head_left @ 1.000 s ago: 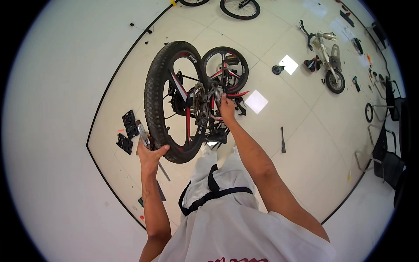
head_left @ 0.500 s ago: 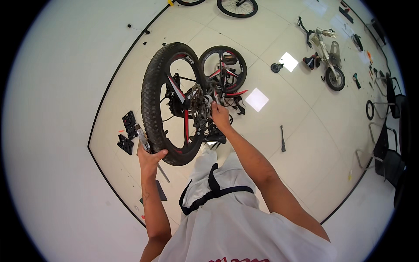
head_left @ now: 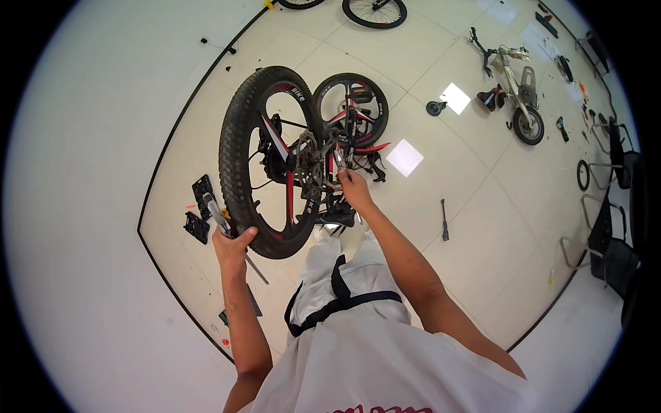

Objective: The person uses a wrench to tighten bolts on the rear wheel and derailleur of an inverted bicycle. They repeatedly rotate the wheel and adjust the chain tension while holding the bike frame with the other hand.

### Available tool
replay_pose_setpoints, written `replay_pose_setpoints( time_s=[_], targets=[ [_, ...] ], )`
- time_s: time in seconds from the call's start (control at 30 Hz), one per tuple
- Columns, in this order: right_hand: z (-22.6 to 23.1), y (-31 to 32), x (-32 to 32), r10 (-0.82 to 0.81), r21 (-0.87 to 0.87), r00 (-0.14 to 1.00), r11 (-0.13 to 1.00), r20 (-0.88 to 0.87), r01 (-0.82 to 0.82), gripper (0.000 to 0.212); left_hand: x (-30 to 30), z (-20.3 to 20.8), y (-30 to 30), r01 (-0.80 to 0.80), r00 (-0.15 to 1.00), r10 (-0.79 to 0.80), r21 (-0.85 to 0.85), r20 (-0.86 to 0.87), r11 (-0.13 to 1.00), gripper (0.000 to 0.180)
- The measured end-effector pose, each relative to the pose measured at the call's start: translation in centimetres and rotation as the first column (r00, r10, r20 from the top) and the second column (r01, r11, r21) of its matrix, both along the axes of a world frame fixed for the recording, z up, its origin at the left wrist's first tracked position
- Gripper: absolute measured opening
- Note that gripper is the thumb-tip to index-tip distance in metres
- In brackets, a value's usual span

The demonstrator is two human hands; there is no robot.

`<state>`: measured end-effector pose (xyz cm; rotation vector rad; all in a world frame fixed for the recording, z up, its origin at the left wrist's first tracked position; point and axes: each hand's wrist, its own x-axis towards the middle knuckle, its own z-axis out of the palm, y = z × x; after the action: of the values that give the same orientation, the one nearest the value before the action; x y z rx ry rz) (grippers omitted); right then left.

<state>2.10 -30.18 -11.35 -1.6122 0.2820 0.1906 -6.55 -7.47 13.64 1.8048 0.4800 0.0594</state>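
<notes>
A bicycle with a fat black tyre and red-white spokes stands before me, its near wheel (head_left: 233, 158) raised toward me. My left hand (head_left: 234, 246) presses its thumb against the lower edge of that tyre, and a long silver metal tool (head_left: 217, 215) runs through the same hand, its thin shaft showing below. Beside the hub's gears and disc (head_left: 306, 155), my right hand (head_left: 352, 188) is closed around the end of a silver wrench-like tool (head_left: 339, 160). The fingertips and the tool's far end are partly hidden. Behind lies the bicycle's other wheel (head_left: 377, 110).
Black tool trays (head_left: 197, 227) lie left of the wheel. A dark bar-shaped tool (head_left: 445, 220) rests on the tiled floor at right. Farther off are a round black part (head_left: 435, 108), a partly dismantled small bike (head_left: 513, 86) and a green tool (head_left: 562, 129). Black chairs (head_left: 613, 255) line the right wall.
The raised wheel and my left hand have shifted slightly left. My right hand has moved a little down and right, uncovering more of the silver tool by the hub.
</notes>
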Motion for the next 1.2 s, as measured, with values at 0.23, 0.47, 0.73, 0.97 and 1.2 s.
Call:
replay_pose_setpoints(
  time_s=[0.23, 0.47, 0.73, 0.97, 1.2],
  targets=[
    [0.7, -0.4, -1.1, 0.028, 0.015, 0.993, 1.0, -0.116, -0.026, 0.047, -0.6, 0.8, -0.2, 0.034, 0.999, -0.036, 0.072, 0.028, 0.997, 0.047],
    [0.3, 1.2, -4.3, -0.046, -0.012, 0.982, 0.999, -0.186, 0.045, 0.042, -4.5, -3.3, -0.6, -0.023, 0.998, 0.021, 0.021, 0.065, 1.0, 0.045],
    [0.8, -0.5, -6.0, -0.106, -0.008, 0.984, 0.994, -0.142, 0.106, 0.039, -4.0, -3.1, -0.2, -0.064, 0.998, 0.063, 0.015, 0.015, 0.998, 0.042],
    [2.3, -1.7, -6.7, -0.105, -0.028, 0.989, 0.994, -0.107, 0.102, 0.039, -0.2, 1.6, -1.2, 0.037, 0.998, -0.034, -0.064, 0.048, 0.997, 0.044],
    [1.9, -2.1, -7.9, -0.09, -0.043, 0.975, 0.996, -0.202, 0.083, 0.041, -0.8, 0.9, -0.4, 0.076, 0.996, -0.078, -0.077, -0.031, 0.994, 0.046]
  ],
)
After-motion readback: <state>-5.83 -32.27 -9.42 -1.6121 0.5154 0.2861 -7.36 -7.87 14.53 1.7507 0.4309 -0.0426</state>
